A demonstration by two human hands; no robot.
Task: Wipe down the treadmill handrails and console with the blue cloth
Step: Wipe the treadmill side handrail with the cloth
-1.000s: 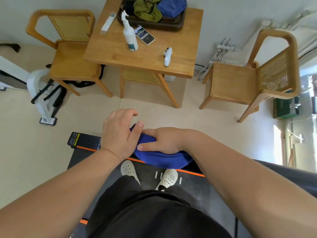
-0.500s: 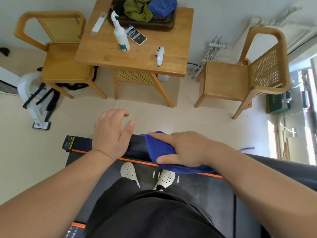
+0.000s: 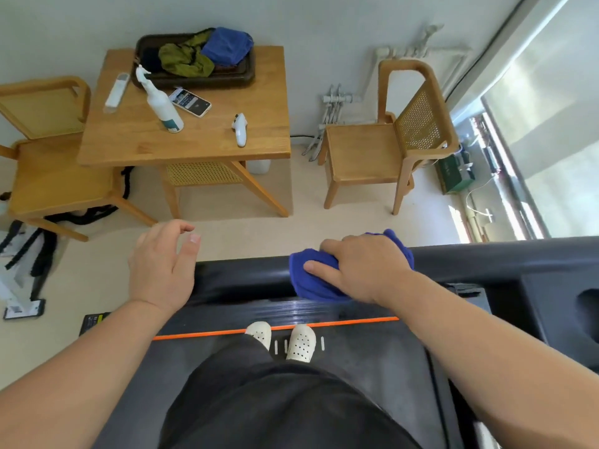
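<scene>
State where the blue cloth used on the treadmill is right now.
In the head view, the blue cloth sits right of centre on the treadmill's black front bar, gripped by the right hand.

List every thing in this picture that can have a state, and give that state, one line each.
blue cloth: bunched, pressed onto the treadmill bar
right hand: grips the blue cloth
left hand: open, holds nothing
spray bottle: standing on the table
phone: lying flat, screen lit
tray: holds crumpled cloths
</scene>
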